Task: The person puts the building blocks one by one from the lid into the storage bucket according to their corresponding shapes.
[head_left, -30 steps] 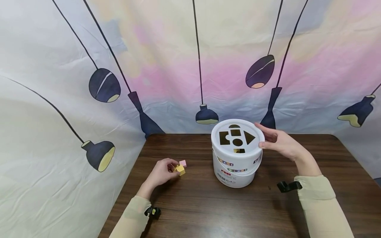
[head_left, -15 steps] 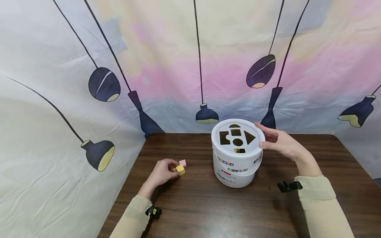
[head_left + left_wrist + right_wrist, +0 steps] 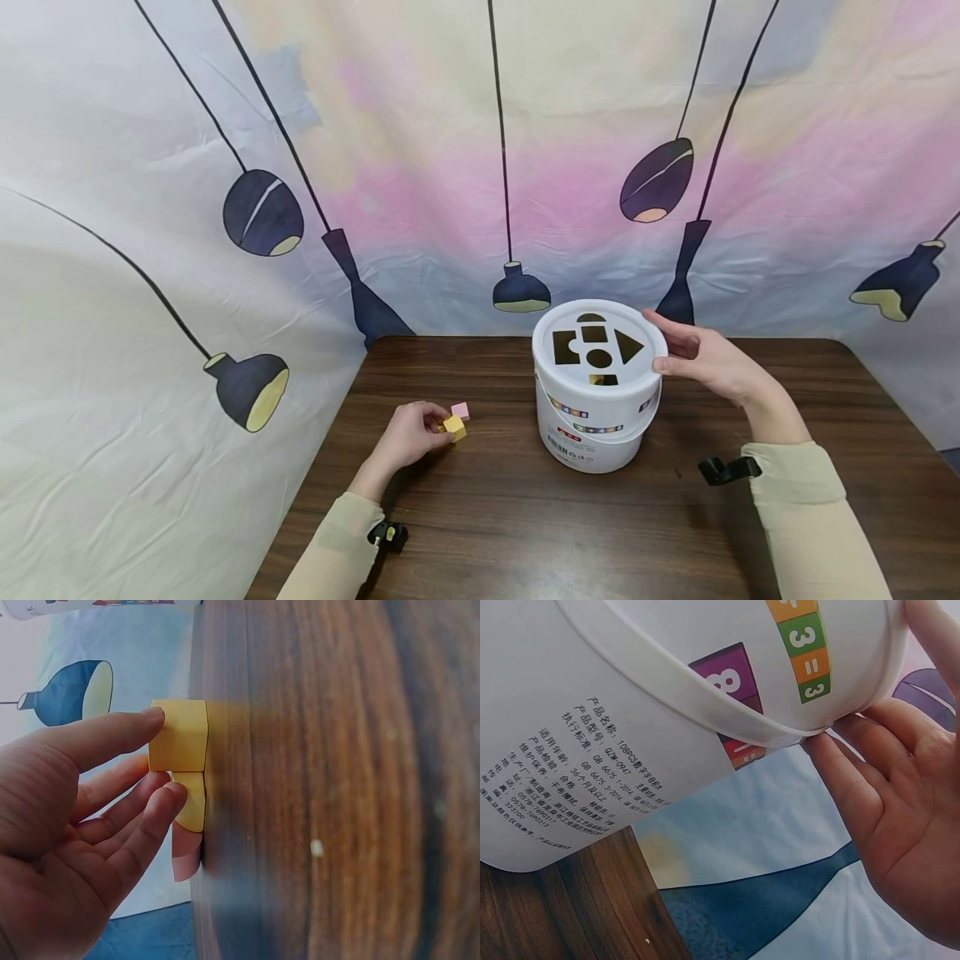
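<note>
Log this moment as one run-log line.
left hand: pinches yellow block | right hand: steadies white bucket rim | pink block: on table

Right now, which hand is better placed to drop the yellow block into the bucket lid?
Left. The left hand already pinches the yellow block; the right hand steadies the bucket.

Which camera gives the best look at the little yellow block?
The left wrist view: the yellow block fills the frame, pinched by the left hand. The head view shows it small. The right wrist view misses it.
</note>
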Demonstrator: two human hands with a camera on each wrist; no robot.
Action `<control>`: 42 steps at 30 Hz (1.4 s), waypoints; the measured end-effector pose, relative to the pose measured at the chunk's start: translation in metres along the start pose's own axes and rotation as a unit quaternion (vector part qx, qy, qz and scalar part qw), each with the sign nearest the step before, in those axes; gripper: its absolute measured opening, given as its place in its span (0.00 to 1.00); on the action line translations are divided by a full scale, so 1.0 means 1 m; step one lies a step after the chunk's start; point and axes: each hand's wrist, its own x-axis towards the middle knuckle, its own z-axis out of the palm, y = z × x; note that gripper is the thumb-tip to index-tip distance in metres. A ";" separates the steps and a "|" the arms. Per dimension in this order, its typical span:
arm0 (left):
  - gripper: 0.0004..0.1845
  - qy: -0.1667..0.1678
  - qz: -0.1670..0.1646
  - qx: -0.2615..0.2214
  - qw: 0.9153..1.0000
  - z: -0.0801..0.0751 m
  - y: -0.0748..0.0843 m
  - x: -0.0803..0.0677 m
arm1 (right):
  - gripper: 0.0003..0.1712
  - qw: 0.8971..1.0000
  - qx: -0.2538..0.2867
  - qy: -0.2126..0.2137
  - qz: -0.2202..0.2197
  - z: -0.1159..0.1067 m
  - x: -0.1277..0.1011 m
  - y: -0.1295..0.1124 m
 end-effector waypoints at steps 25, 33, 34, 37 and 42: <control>0.11 0.012 -0.017 0.014 1.000 0.004 0.004 0.000 | 0.47 1.000 0.009 -0.002 0.003 0.000 0.000 0.000; 0.11 0.013 -0.023 0.008 1.000 0.006 0.005 -0.001 | 0.46 1.000 0.007 -0.003 -0.004 0.000 0.000 0.000; 0.11 0.014 -0.023 0.006 1.000 0.006 0.005 -0.001 | 0.46 1.000 0.008 -0.003 -0.003 0.000 0.000 0.000; 0.11 0.020 -0.022 -0.001 1.000 0.006 0.005 -0.001 | 0.46 1.000 0.008 -0.002 0.000 0.001 0.000 -0.001; 0.11 0.034 -0.016 -0.014 0.999 0.006 0.007 -0.002 | 0.47 1.000 0.008 0.000 0.005 0.001 -0.001 -0.002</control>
